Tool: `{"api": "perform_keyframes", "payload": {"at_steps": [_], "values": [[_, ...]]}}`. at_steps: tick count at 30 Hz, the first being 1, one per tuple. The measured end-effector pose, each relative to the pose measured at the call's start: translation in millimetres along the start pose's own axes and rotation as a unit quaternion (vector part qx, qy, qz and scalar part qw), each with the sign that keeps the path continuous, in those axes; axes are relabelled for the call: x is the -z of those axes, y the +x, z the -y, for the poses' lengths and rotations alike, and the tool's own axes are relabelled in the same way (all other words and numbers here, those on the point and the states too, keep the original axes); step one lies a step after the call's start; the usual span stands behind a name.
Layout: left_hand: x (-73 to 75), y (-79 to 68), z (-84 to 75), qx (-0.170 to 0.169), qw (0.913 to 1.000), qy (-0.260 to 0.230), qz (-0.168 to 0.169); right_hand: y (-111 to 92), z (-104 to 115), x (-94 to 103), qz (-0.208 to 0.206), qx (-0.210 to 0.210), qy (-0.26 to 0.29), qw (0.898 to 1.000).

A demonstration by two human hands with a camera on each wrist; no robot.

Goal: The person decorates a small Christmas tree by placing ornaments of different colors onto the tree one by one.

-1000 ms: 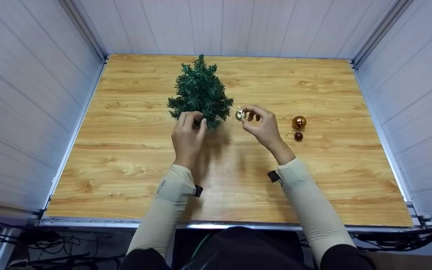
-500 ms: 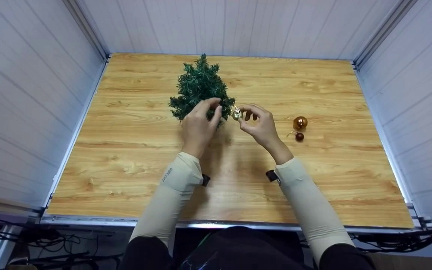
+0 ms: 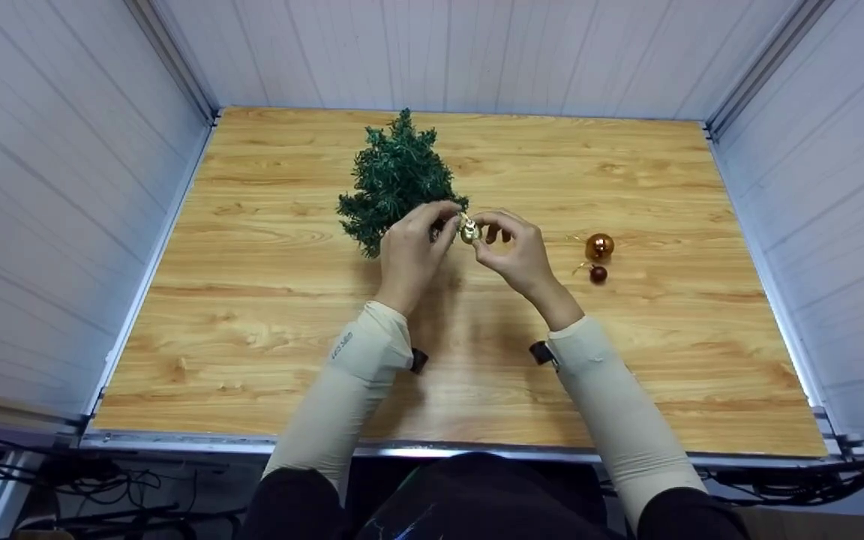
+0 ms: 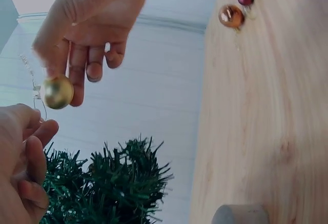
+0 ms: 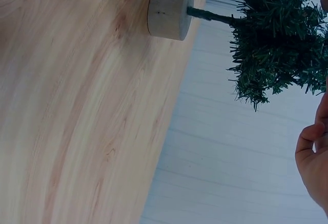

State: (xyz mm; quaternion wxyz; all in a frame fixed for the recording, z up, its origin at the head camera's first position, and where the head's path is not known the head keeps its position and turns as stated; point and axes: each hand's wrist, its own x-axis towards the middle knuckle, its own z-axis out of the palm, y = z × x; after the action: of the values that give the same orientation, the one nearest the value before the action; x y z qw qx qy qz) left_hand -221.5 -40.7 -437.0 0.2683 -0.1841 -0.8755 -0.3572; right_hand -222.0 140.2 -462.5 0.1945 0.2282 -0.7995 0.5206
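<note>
Gold, shiny, round bauble [image 3: 469,232]: found held above the pale wood-grain surface [image 3: 252,337], just right of the bushy green artificial tree [image 3: 400,169]. Saw it pinched between thumb and fingertips of the right hand [image 3: 516,251]. Observed the left hand [image 3: 413,246] in front of the tree's lower branches, thumb and index fingertips pinching the bauble's thin thread loop [image 4: 35,102]; could not determine contact with the needles. Recorded the tree upright on a round, pale base [image 5: 170,10]. Located two more balls lying right of the right hand: a glossy amber ball [image 3: 599,247] and, just beside it on the near side, a smaller dark red ball [image 3: 598,274]. Noted cream sleeves [image 3: 372,345] on both forearms.
</note>
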Motion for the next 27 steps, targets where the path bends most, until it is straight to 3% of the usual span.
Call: {"api": "perform_keyframes", "payload": {"at_steps": [8,15,27], "values": [[3.2,1.2,-2.0,0.011,0.9982,-0.058,-0.001,-1,3,-1.8,0.002,-0.022,-0.007,1.000],[6.8,5.1,-5.2,-0.005,0.9982,-0.059,-0.007,-3,35,2.9,0.007,-0.019,-0.006,1.000],[12.4,7.9,-6.0,-0.019,0.9972,-0.069,-0.022,-9,31,-2.0,0.012,-0.015,0.003,1.000]]}}
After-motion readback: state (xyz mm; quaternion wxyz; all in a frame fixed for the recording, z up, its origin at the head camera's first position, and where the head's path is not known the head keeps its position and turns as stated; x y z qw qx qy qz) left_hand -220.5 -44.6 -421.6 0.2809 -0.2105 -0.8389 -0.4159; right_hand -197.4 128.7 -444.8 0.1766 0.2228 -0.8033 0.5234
